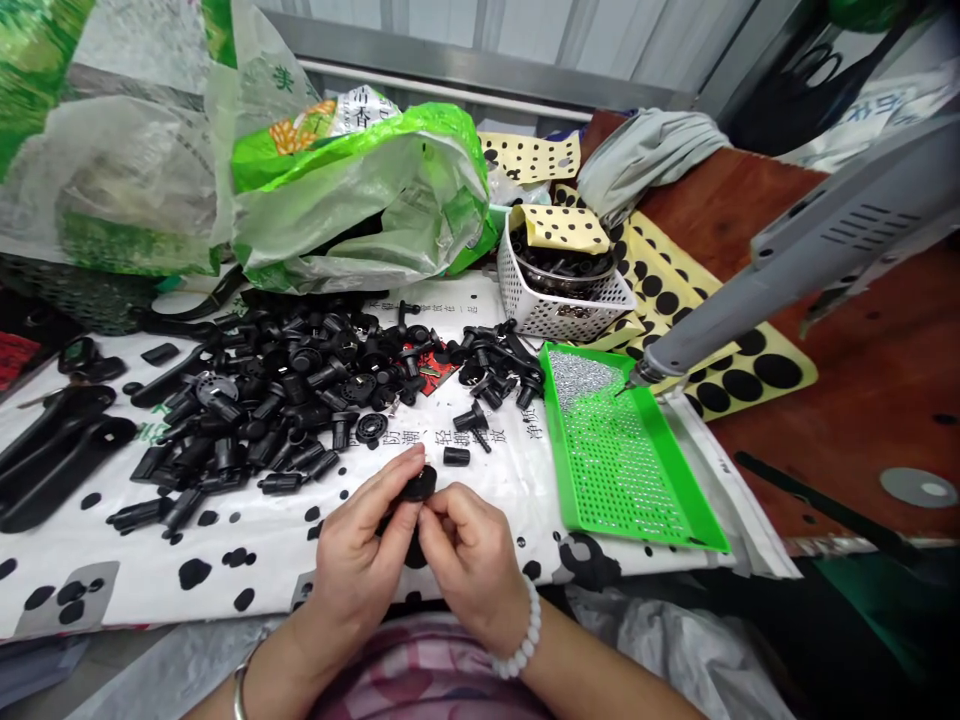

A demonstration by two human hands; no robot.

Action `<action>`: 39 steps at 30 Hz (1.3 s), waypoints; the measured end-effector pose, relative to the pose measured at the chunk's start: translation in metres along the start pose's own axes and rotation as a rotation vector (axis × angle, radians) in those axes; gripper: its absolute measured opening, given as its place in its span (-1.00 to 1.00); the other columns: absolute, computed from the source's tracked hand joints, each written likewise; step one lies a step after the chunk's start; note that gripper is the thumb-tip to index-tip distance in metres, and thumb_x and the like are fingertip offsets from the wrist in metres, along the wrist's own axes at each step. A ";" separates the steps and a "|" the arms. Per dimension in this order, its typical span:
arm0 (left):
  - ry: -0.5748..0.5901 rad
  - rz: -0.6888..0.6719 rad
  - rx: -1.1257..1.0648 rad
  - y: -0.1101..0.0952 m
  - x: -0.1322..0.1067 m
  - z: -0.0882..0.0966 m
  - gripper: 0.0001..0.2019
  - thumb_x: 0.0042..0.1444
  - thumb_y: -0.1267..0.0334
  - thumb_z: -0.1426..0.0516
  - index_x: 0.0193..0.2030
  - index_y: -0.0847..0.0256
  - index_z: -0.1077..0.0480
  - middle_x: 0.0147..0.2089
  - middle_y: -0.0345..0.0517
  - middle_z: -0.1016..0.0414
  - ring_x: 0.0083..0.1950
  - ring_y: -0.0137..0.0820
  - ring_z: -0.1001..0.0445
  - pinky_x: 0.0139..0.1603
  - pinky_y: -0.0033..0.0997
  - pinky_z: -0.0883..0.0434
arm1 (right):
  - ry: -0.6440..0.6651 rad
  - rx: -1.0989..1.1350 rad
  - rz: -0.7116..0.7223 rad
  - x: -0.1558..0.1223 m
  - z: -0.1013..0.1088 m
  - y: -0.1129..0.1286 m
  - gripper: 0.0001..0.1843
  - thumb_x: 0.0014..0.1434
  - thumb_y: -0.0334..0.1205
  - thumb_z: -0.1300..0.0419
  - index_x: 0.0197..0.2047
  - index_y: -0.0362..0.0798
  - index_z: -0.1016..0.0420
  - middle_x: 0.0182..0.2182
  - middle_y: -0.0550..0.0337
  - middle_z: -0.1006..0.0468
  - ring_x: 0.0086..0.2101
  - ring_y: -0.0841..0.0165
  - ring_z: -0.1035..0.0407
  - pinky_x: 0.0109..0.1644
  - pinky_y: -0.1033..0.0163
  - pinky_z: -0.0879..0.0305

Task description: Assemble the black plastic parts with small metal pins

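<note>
My left hand grips a round black plastic part between thumb and fingers, above the table's near edge. My right hand is closed, its thumb and fingertips pinched at the right side of that same part; its underside is hidden by the fingers. Just beyond my hands lies a short black cylinder, and past it a black stemmed piece. To the left spreads a heap of black plastic parts, with knobs, discs and cylinders mixed together.
At right sits a green perforated tray holding small silver screws. A grey electric screwdriver points down over it. Behind stand a white basket and green-white plastic bags. Sheets of black round stickers lie right; black handles lie left.
</note>
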State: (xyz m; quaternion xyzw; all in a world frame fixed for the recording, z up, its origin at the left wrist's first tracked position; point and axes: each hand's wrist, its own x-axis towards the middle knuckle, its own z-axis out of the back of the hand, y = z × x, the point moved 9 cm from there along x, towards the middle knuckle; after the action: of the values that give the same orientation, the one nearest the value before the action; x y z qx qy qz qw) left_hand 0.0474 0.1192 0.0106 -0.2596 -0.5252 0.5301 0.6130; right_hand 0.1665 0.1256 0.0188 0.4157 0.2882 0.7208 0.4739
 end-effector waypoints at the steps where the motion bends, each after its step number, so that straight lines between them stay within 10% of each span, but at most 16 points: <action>1: 0.001 0.007 -0.006 0.000 0.001 0.001 -0.70 0.14 0.38 -0.11 0.03 0.14 -0.44 0.08 -0.12 -0.50 0.08 -0.34 -0.47 0.17 -0.37 -0.37 | 0.001 -0.001 0.006 0.001 0.000 0.001 -0.79 0.20 -0.35 0.00 -0.46 -0.06 -0.33 -0.59 0.27 -0.32 -0.60 0.45 -0.21 -0.51 0.34 -0.14; 13: -0.097 0.463 -0.403 0.029 0.007 0.022 -0.63 0.03 0.17 -0.24 -0.03 0.28 -0.43 -0.03 0.05 -0.56 -0.16 -0.26 -0.59 -0.21 -0.40 -0.57 | 0.006 0.113 0.060 0.017 0.029 0.008 -0.81 0.20 -0.26 -0.11 -0.15 -0.11 -0.46 -0.38 0.12 -0.47 -0.47 0.41 -0.32 -0.42 0.29 -0.28; 19: -0.064 0.385 -0.339 0.027 0.005 0.019 -0.67 0.07 0.20 -0.22 -0.02 0.21 -0.44 -0.03 -0.02 -0.56 -0.12 -0.32 -0.57 -0.05 -0.39 -0.50 | 0.218 0.397 -0.222 0.012 -0.010 -0.006 -0.83 0.18 -0.20 -0.14 -0.28 -0.11 -0.49 -0.43 0.21 -0.44 -0.57 0.53 -0.23 -0.54 0.41 -0.20; 25: 0.037 0.001 0.054 -0.003 0.014 0.021 -0.72 0.13 0.34 -0.13 0.00 0.10 -0.45 0.00 -0.08 -0.52 -0.03 -0.33 -0.50 0.04 -0.34 -0.44 | 0.089 0.352 -0.138 0.029 0.016 -0.007 -0.74 0.14 -0.23 -0.15 -0.09 -0.11 -0.45 -0.30 0.14 -0.44 -0.53 0.52 -0.26 -0.42 0.35 -0.29; 32: 0.130 -0.281 0.271 -0.029 0.013 0.001 -0.68 0.16 0.42 -0.04 0.02 0.09 -0.42 -0.15 -0.08 -0.44 -0.17 -0.38 -0.49 -0.18 -0.45 -0.46 | 0.292 0.426 -0.170 0.031 -0.005 -0.004 -0.67 0.03 -0.26 -0.26 -0.08 -0.08 -0.43 -0.28 0.18 -0.47 -0.50 0.51 -0.28 -0.46 0.38 -0.29; 39: 0.189 -0.180 0.408 -0.014 0.014 0.002 -0.68 0.20 0.29 -0.04 0.10 0.16 -0.31 -0.25 -0.09 -0.52 -0.26 -0.36 -0.52 -0.20 -0.42 -0.47 | -0.034 0.033 -0.047 0.034 0.052 -0.017 -0.73 0.10 -0.24 -0.17 -0.10 -0.09 -0.42 -0.29 0.12 -0.46 -0.42 0.41 -0.36 -0.34 0.28 -0.36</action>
State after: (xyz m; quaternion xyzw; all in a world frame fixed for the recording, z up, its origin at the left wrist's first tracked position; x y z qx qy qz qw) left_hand 0.0493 0.1272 0.0281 -0.1308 -0.3687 0.5418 0.7439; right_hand 0.2127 0.1646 0.0416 0.4287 0.3020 0.6974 0.4886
